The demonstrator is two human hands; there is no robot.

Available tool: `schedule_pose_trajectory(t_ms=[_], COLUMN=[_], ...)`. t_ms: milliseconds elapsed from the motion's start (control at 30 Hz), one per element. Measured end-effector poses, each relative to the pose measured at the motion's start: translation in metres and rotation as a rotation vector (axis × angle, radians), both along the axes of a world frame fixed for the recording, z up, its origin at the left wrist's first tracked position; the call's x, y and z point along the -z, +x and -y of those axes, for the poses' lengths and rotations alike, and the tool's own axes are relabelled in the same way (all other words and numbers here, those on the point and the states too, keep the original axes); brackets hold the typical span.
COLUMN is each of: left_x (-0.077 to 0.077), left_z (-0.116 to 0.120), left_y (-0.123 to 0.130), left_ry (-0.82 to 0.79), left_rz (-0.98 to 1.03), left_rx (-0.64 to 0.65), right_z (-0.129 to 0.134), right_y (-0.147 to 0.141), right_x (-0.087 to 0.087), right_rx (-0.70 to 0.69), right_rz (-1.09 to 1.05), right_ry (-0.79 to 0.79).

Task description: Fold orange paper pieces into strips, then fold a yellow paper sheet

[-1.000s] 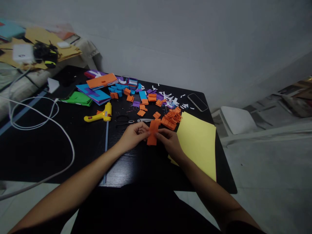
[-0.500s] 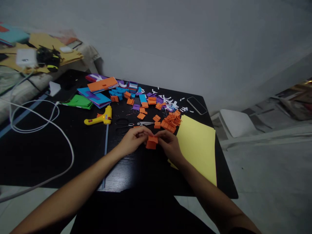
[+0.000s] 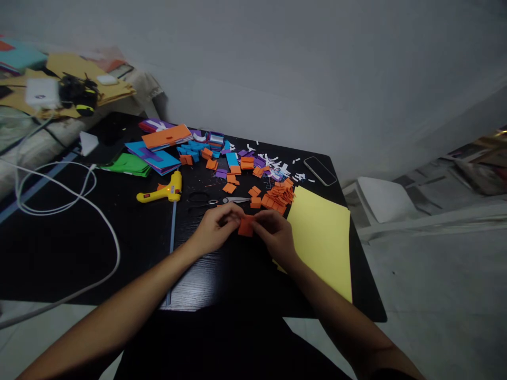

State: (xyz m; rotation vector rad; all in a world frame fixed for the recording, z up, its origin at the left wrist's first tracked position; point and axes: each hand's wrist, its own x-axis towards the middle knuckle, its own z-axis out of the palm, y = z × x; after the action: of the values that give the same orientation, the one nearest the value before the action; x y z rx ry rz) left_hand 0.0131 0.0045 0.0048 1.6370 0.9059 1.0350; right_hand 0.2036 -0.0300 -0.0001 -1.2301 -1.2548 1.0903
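A small orange paper piece [image 3: 246, 226] is held upright between my two hands, above the black table. My left hand [image 3: 217, 226] pinches its left edge with thumb and fingers. On the other side, my right hand [image 3: 274, 232] is closed on its right edge. Just beyond my hands lie scissors [image 3: 235, 200] with dark handles and several loose orange paper pieces [image 3: 255, 202]. A heap of folded orange pieces [image 3: 280, 194] sits past my right hand, by the yellow sheets [image 3: 320, 232].
A yellow glue gun [image 3: 162, 192] lies left of my hands, near a blue-grey strip [image 3: 173, 232]. Behind are blue, purple and white paper scraps [image 3: 273, 163], folded coloured paper [image 3: 152, 158] and a phone [image 3: 320, 171]. A white cable [image 3: 106, 227] loops across the left side.
The orange piece has risen slightly and now shows a flat face, where a fold showed along its top before. My fingers have shifted a little at its edges.
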Motion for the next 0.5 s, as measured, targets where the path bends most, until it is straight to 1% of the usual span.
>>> schedule_pose_trajectory(t_ms=[67, 133, 300, 500], left_x=[0.0002, 0.0000, -0.0026, -0.0022], left_z=[0.0015, 0.0022, 0.0018, 0.0010], left_y=[0.0015, 0.0030, 0.0035, 0.0024], left_ry=[-0.029, -0.042, 0.046, 0.090], left_rz=[0.045, 0.035, -0.103, -0.114], left_rx=[-0.018, -0.029, -0.054, -0.075], right_z=[0.0019, 0.0037, 0.0057, 0.0063], right_y=[-0.0020, -0.0034, -0.0041, -0.0031], right_x=[0.0016, 0.0025, 0.0019, -0.0005], right_rx=[0.035, 0.045, 0.048, 0.022], right_rz=[0.001, 0.005, 0.002, 0.025], right_ry=[0.024, 0.040, 0.044, 0.045])
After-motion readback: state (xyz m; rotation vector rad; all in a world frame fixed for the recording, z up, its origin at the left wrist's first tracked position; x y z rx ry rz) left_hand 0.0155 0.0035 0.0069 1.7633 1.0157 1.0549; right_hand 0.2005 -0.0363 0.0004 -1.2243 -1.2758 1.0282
